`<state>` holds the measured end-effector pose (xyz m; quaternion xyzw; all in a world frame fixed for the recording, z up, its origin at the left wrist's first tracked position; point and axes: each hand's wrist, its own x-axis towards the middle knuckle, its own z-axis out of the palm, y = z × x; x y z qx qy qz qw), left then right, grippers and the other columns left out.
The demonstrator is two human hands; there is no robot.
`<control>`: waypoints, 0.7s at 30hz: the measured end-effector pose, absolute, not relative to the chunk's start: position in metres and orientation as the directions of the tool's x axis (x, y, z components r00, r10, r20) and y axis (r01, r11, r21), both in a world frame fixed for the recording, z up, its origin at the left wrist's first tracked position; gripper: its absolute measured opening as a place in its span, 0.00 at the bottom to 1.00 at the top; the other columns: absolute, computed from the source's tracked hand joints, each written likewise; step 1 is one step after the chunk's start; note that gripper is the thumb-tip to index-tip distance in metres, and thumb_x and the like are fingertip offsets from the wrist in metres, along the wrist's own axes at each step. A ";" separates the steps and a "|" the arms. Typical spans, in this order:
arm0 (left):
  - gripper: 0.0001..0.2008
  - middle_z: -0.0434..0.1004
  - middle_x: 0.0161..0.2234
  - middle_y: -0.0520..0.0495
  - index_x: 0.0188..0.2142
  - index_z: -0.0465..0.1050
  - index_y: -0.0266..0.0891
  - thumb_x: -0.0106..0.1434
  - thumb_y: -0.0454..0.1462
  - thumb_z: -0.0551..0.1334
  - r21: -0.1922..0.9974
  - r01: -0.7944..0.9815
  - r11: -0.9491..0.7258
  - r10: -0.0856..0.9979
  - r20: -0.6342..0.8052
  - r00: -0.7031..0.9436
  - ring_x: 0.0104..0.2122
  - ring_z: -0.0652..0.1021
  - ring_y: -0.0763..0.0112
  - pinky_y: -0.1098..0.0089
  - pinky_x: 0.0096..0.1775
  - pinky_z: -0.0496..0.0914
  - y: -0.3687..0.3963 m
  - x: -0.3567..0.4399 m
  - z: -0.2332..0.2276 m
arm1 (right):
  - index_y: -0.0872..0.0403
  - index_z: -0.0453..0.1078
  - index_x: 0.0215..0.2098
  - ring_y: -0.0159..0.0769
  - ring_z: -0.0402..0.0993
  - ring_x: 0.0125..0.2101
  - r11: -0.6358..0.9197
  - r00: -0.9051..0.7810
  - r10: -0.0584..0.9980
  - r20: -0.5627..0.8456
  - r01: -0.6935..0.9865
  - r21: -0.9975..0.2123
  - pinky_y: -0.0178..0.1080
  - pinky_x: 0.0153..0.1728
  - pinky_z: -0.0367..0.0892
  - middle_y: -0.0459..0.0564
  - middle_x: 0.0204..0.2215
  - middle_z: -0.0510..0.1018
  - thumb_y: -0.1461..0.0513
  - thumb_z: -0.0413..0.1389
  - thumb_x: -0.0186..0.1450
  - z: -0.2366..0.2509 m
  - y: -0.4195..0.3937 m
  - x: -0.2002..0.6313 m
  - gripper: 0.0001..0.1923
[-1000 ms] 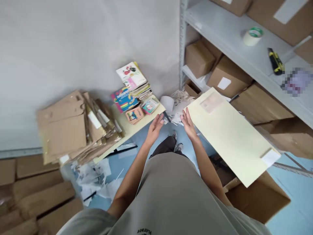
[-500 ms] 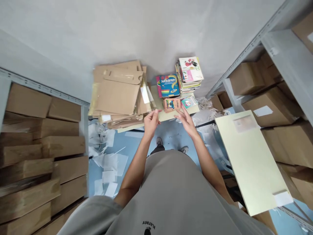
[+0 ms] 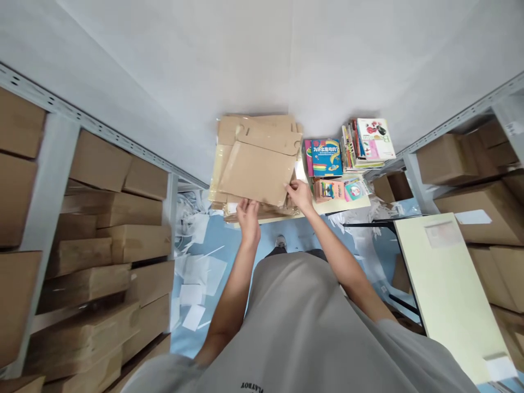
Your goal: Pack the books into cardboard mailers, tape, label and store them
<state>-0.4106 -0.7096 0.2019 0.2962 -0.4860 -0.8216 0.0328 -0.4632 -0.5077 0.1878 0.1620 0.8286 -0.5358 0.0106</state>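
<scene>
From the wearer, one left hand [image 3: 248,216], one right hand [image 3: 301,195] and one cardboard stack [image 3: 257,169] are showing at twelve o'clock. Four book piles [image 3: 326,157] are sitting at one. One far tabletop [image 3: 338,206] is lying at one, one near tabletop [image 3: 446,289] at three. One left rack [image 3: 48,213] is standing at ten, one right rack [image 3: 418,181] at two.

Both forearms [image 3: 229,286] extended forward, left hand [image 3: 248,217] and right hand [image 3: 301,195] apart, fingers [image 3: 291,190] partly bent.

White papers [image 3: 191,295] lie on the blue floor [image 3: 268,233].
</scene>
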 end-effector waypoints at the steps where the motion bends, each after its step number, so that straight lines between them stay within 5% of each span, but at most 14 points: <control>1: 0.22 0.80 0.67 0.40 0.54 0.73 0.47 0.68 0.37 0.81 0.793 -0.232 -0.564 -0.315 -0.466 -0.827 0.73 0.79 0.56 0.53 0.77 0.73 -0.711 -0.411 0.202 | 0.47 0.79 0.41 0.53 0.92 0.43 0.369 -0.933 0.294 -0.206 0.309 -0.876 0.53 0.53 0.85 0.54 0.38 0.91 0.38 0.68 0.71 0.191 -0.509 -0.466 0.23; 7: 0.20 0.89 0.46 0.47 0.41 0.75 0.44 0.65 0.40 0.85 0.674 -0.226 -0.703 -0.200 -0.492 -0.847 0.51 0.88 0.65 0.62 0.63 0.82 -0.721 -0.426 0.211 | 0.46 0.73 0.38 0.47 0.85 0.41 0.286 -0.957 0.290 -0.025 0.112 -0.952 0.48 0.48 0.81 0.51 0.37 0.87 0.33 0.67 0.68 0.226 -0.512 -0.461 0.28; 12: 0.18 0.91 0.47 0.47 0.42 0.79 0.43 0.65 0.40 0.86 0.654 -0.195 -0.731 -0.215 -0.492 -0.844 0.53 0.89 0.66 0.67 0.57 0.81 -0.709 -0.443 0.224 | 0.47 0.76 0.40 0.44 0.84 0.38 0.219 -0.955 0.298 0.008 0.060 -0.974 0.45 0.43 0.81 0.49 0.36 0.86 0.30 0.70 0.67 0.256 -0.500 -0.431 0.32; 16: 0.24 0.88 0.41 0.52 0.40 0.77 0.43 0.59 0.44 0.90 0.713 -0.224 -0.664 -0.101 -0.383 -0.918 0.46 0.88 0.71 0.71 0.52 0.80 -0.681 -0.450 0.231 | 0.48 0.81 0.44 0.46 0.86 0.42 0.303 -0.860 0.503 0.088 0.080 -0.950 0.47 0.44 0.85 0.55 0.43 0.89 0.31 0.69 0.69 0.270 -0.449 -0.388 0.31; 21: 0.29 0.82 0.36 0.52 0.40 0.77 0.44 0.59 0.56 0.89 0.849 -0.273 -0.453 0.202 -0.201 -0.959 0.40 0.84 0.71 0.74 0.43 0.77 -0.624 -0.450 0.229 | 0.49 0.81 0.58 0.50 0.88 0.51 0.447 -0.555 0.790 0.262 0.229 -0.865 0.48 0.45 0.87 0.61 0.57 0.89 0.35 0.66 0.73 0.281 -0.345 -0.299 0.31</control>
